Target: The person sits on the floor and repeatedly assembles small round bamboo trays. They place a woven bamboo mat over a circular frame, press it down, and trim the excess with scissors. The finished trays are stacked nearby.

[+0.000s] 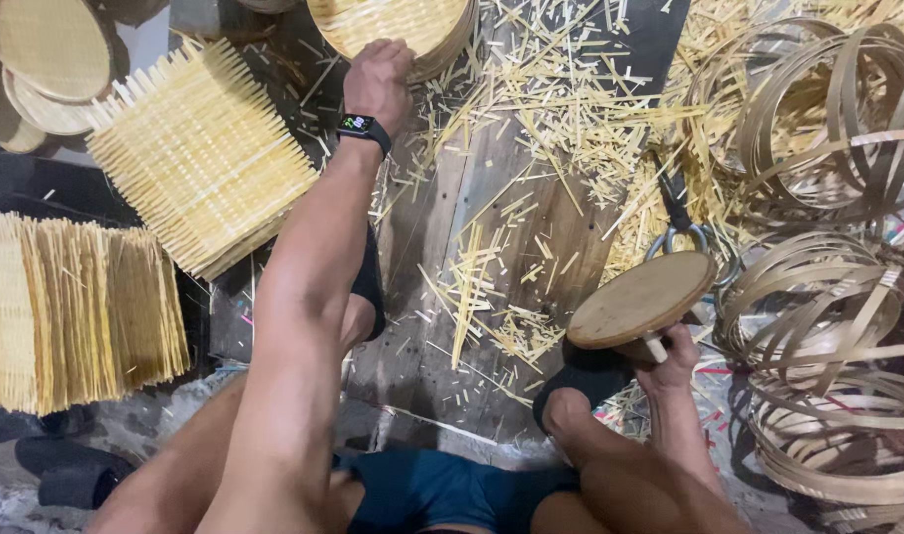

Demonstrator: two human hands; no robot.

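Note:
My left hand [378, 81] reaches far forward and grips the rim of a round woven bamboo basket [398, 25] at the top of the view. A black watch [363, 129] sits on that wrist. My right hand [670, 358] is closed around the short handle of a round wooden disc [642, 299], held tilted above the wooden boards [452, 237]. My knees and dark shorts show at the bottom.
Square woven bamboo mats [200, 158] lie at left, with a second stack [71, 307] nearer me. Round woven trays [46, 59] sit top left. Coiled bamboo strip hoops [828, 326] pile up at right. Bamboo offcuts litter the boards, and scissors [681, 222] lie among them.

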